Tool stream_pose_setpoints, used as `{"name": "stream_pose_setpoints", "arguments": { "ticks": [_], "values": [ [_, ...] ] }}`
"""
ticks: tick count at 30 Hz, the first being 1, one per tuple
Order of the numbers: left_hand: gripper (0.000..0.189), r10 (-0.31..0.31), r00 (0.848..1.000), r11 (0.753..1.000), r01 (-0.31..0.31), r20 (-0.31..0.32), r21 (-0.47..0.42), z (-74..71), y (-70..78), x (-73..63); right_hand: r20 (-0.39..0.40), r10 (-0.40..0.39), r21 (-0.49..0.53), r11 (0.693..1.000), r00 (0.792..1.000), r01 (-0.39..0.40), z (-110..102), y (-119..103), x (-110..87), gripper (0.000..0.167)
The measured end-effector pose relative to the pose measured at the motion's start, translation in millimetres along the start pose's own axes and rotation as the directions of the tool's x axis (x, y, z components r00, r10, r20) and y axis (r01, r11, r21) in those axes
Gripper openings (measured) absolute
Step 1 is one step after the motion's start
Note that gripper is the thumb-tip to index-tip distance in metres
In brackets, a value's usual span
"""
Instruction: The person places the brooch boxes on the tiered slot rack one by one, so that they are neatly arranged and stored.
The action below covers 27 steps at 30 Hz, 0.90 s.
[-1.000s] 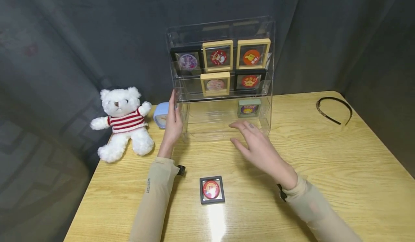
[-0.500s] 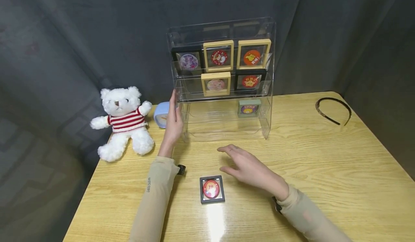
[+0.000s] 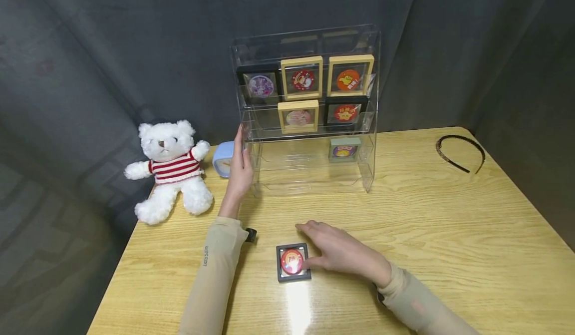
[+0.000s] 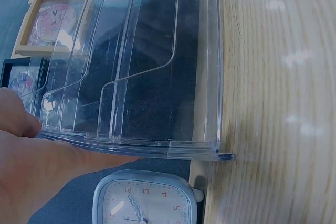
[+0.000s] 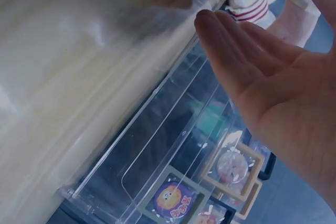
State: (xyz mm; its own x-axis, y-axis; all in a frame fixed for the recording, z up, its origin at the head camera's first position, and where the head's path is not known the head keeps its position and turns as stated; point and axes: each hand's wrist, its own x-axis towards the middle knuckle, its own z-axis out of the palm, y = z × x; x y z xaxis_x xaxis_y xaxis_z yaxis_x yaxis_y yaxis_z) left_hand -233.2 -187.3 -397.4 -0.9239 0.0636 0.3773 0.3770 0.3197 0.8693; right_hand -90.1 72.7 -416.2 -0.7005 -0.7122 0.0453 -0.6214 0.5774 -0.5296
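Observation:
A clear tiered acrylic display rack [image 3: 310,172] stands at the middle back of the table, with framed round badges on its tiers. My left hand [image 3: 240,172] rests along its left side, fingers straight against the outer panel; the left wrist view shows the thumb at the panel's front edge. Nearer me, a black square frame with a red badge [image 3: 291,261] lies flat. Over its right side reaches my right hand [image 3: 339,250], fingers spread and thumb overlapping the frame's edge in the head view. Nothing sits in its palm. The frame itself is hidden in the right wrist view.
Left of the rack sit a white teddy bear [image 3: 169,167] in a striped sweater and a blue alarm clock [image 3: 223,159]. A dark headband [image 3: 460,153] lies at the table's far right. A green-framed badge [image 3: 344,150] stands on the rack's lowest tier. Dark curtains hang behind.
My right hand has moved down from in front of the rack's lower right to the black-framed badge. My left hand has stayed at the rack's side.

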Motion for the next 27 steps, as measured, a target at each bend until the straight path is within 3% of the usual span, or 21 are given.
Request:
{"name": "stream_pose_setpoints", "arguments": {
  "ticks": [8, 21, 27],
  "values": [
    [0.060, -0.031, 0.999, 0.999, 0.031, 0.011, -0.032, -0.6, 0.8, -1.2, 0.029, 0.018, -0.059, 0.998, 0.999, -0.016, 7, -6, 0.5, 0.088],
    [0.060, 0.001, 1.000, 1.000, -0.001, -0.004, -0.011, 0.2, 0.4, 0.3, 0.044, -0.006, -0.122, 0.992, 0.999, 0.011, 9, -11, -0.4, 0.084],
    [0.060, -0.018, 1.000, 1.000, 0.018, -0.001, -0.016, -0.3, -0.2, -0.8, 0.039, 0.004, -0.136, 0.991, 0.999, 0.001, 10, -11, 0.2, 0.080]
  ]
}}
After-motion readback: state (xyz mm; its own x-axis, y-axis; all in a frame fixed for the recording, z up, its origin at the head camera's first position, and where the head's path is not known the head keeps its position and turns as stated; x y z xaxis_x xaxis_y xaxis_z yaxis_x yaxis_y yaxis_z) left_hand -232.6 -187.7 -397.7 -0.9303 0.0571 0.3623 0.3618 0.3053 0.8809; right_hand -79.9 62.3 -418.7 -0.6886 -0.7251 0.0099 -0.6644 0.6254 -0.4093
